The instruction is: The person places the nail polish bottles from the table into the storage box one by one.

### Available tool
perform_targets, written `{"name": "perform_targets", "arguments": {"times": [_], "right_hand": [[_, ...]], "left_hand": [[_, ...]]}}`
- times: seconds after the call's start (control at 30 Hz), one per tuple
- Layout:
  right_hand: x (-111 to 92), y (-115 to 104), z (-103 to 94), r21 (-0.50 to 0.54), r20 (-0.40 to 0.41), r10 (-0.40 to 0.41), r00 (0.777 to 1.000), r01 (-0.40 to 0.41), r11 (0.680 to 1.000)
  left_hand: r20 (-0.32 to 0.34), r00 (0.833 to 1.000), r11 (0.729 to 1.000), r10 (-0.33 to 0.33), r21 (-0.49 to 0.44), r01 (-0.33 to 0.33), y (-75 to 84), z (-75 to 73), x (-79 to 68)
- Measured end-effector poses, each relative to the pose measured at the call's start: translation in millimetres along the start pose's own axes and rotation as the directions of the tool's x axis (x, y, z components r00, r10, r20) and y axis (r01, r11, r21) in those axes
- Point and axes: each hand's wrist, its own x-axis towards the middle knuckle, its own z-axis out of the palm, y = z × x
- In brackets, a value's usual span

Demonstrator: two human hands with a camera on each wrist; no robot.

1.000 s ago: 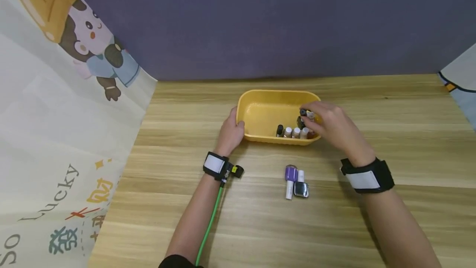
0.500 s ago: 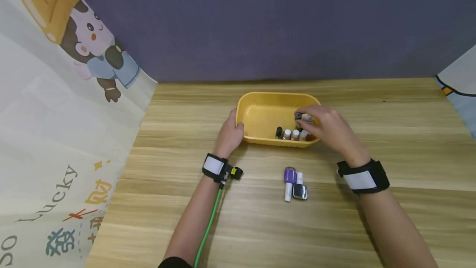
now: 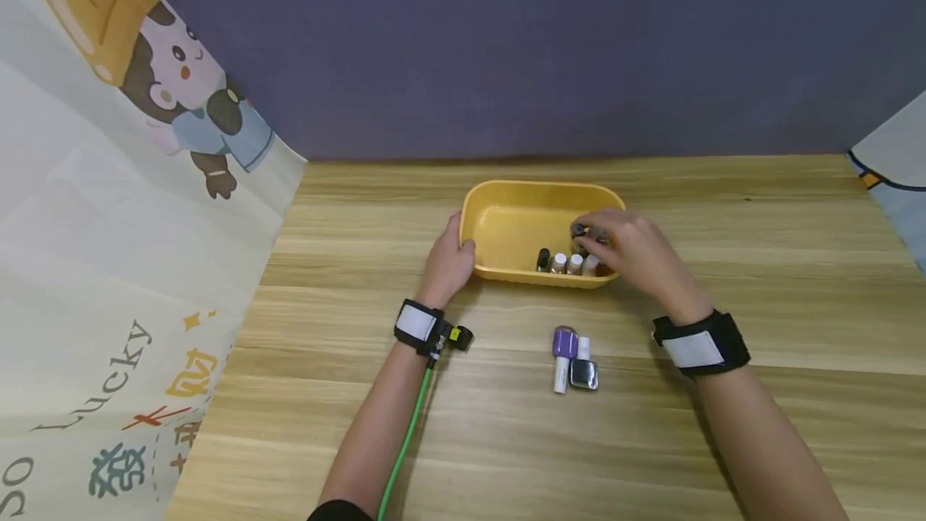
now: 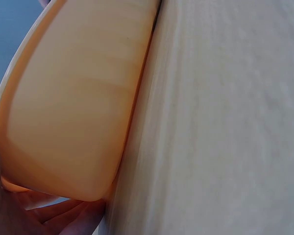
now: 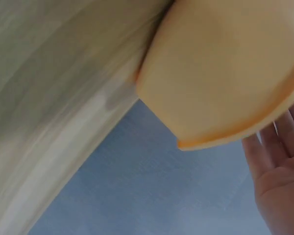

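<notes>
A yellow plastic basket [image 3: 499,219] sits on the wooden table. My left hand [image 3: 447,264] grips its left end, thumb over the rim; the left wrist view shows fingers [image 4: 63,215] around the basket's outer corner. Over the right end, my right hand [image 3: 637,252] pinches a dark-capped nail polish bottle [image 3: 577,231] between thumb and fingers; most of that bottle is hidden by the hand. Along the near wall inside stand a black-capped bottle [image 3: 543,259] and several white-capped nail polish bottles [image 3: 575,264]. The right wrist view shows the right hand [image 5: 284,166] reaching over the rim.
In front of the basket, a purple nail polish bottle [image 3: 565,342] lies beside a dark square bottle [image 3: 583,375], both with white caps. A green cable [image 3: 407,432] runs along the left forearm. A dark blue panel [image 3: 550,47] stands behind the table [image 3: 347,223].
My right hand has moved a little left and down inside the basket with the pinched bottle. My left hand keeps its grip on the basket's left end.
</notes>
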Motion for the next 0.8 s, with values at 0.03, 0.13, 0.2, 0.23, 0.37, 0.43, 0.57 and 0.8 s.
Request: {"name": "perform_targets", "arguments": {"times": [0.03,0.13,0.2,0.23,0.37,0.43,0.57,0.8], "right_hand": [[-0.3,1.0,1.5,-0.002,0.003,0.002,1.000,-0.002,1.000],[-1.1,4.2,6.4,-0.005,0.008,0.001,1.000,0.000,1.000],[-1.7,5.9,9.6,-0.004,0.015,0.003,1.000,-0.003,1.000],[-2.2,6.4,11.1,-0.002,0.022,0.009,1.000,-0.009,1.000],[-4.4,6.2,14.9,0.007,0.052,0.048,0.997,-0.048,0.999],[-5.0,5.0,15.0,0.009,0.064,0.069,0.996,-0.070,0.997],[-4.7,4.3,14.1,0.001,0.066,0.089,0.994,-0.089,0.996],[-2.9,6.3,13.2,-0.017,0.060,0.080,0.995,-0.079,0.997]], "left_hand": [[0.000,1.000,1.000,0.001,0.002,-0.001,0.0,0.1,0.0],[0.000,1.000,1.000,0.006,-0.003,-0.006,-0.2,0.3,-0.2],[0.003,1.000,1.000,0.006,-0.007,-0.006,-0.7,0.8,-0.4],[0.005,1.000,1.000,0.006,-0.008,-0.006,-1.0,1.1,-0.4],[0.003,1.000,1.000,0.002,0.000,-0.002,-2.8,2.9,-0.7],[0.001,1.000,1.000,0.002,0.004,-0.002,-3.2,3.2,-0.9],[0.006,1.000,1.000,-0.004,0.007,0.004,-2.8,3.1,-0.9],[-0.011,1.000,1.000,0.000,0.014,0.000,-2.0,2.6,0.1]]}}
